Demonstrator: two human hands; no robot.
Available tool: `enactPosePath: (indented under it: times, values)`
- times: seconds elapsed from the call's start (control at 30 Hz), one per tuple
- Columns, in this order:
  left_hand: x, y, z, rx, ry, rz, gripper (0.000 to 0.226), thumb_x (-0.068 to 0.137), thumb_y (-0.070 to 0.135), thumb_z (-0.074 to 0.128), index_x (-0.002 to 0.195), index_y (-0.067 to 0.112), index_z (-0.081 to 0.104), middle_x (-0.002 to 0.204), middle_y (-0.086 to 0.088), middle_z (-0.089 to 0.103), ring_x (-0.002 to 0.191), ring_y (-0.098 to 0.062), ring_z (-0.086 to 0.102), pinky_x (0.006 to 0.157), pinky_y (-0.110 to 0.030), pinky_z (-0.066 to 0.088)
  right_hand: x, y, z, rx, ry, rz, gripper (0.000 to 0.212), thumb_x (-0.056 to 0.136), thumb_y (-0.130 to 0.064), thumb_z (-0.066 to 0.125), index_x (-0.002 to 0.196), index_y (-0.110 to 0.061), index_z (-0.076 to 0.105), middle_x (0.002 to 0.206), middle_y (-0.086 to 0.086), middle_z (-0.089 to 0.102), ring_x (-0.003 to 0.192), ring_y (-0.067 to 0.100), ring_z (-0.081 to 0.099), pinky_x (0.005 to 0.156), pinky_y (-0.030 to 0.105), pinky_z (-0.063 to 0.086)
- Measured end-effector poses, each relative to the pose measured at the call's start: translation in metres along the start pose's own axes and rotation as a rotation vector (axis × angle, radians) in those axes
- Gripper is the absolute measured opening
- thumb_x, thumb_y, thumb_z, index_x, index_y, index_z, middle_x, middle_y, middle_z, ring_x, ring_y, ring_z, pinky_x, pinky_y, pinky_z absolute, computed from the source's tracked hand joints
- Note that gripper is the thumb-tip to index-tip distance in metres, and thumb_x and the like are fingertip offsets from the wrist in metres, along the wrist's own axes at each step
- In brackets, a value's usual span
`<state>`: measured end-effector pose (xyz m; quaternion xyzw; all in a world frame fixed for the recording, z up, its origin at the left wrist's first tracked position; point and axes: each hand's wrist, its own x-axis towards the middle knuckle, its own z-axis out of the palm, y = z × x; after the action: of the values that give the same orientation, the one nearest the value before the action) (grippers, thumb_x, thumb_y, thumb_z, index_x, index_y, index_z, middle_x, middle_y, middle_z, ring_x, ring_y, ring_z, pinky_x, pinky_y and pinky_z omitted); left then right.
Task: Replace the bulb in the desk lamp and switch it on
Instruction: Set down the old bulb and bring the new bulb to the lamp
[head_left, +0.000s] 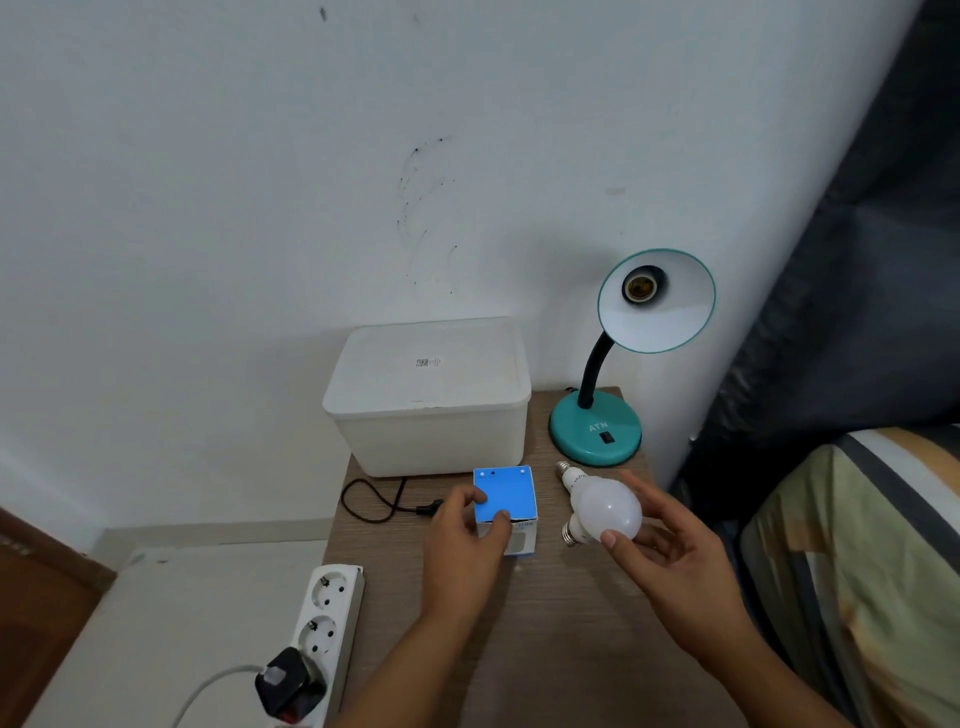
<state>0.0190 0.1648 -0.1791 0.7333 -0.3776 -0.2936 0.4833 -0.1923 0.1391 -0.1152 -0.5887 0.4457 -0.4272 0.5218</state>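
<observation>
Between right hand (670, 540) fingers sat a white bulb (608, 506), clamped. Left hand (467, 535) gripped blue box (505, 501); contents unseen. 2nd bulb (571, 532) lay just under the held one.

You're in a home bedroom. A small wooden bedside table (545, 623) stands against a scuffed white wall (260, 182), with a bed (857, 545) in striped bedding just beside it on your right and a dark curtain (857, 260) above. A teal lamp (597, 426), a plastic box (426, 395) and a floor power strip (327, 618) complete the domestic corner.
</observation>
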Motion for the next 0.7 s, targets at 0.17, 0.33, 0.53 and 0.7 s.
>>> enactPosePath:
  times: [0.17, 0.33, 0.53, 0.7]
  values:
    - [-0.002, 0.014, -0.009, 0.126, 0.059, 0.084, 0.021, 0.089, 0.034, 0.069, 0.105, 0.036, 0.055, 0.112, 0.011, 0.061, 0.105, -0.012, 0.059, 0.084, -0.036, 0.055, -0.004, -0.004, -0.009, -0.009, 0.023, -0.039, 0.058, 0.075, -0.002, 0.076, 0.119, -0.035, 0.059, 0.115, -0.021, 0.062, 0.104, -0.002, 0.063, 0.079, 0.014, 0.053]
    - [-0.006, 0.048, -0.015, 0.185, 0.095, 0.274, 0.027, 0.088, 0.02, 0.07, 0.108, 0.032, 0.055, 0.112, 0.014, 0.056, 0.109, -0.007, 0.053, 0.08, -0.011, 0.04, 0.002, -0.013, -0.022, -0.006, 0.055, -0.1, 0.059, 0.073, 0.0, 0.078, 0.118, -0.033, 0.057, 0.112, -0.03, 0.063, 0.106, -0.001, 0.062, 0.079, 0.014, 0.053]
    - [0.008, 0.099, -0.001, 0.247, -0.034, 0.514, 0.032, 0.089, 0.026, 0.069, 0.115, 0.036, 0.053, 0.118, 0.02, 0.054, 0.115, 0.001, 0.049, 0.094, -0.006, 0.033, 0.023, -0.029, -0.04, 0.021, 0.092, -0.176, 0.062, 0.07, -0.006, 0.082, 0.121, -0.034, 0.059, 0.12, -0.012, 0.064, 0.109, 0.011, 0.065, 0.09, 0.033, 0.055]
    - [0.037, 0.139, 0.02, 0.24, -0.13, 0.589, 0.053, 0.086, 0.027, 0.072, 0.132, 0.031, 0.047, 0.132, 0.016, 0.049, 0.126, -0.001, 0.044, 0.104, -0.014, 0.033, 0.047, -0.047, -0.052, -0.026, 0.118, -0.276, 0.059, 0.071, -0.01, 0.083, 0.114, -0.042, 0.059, 0.117, -0.015, 0.066, 0.107, 0.008, 0.066, 0.089, 0.029, 0.055]
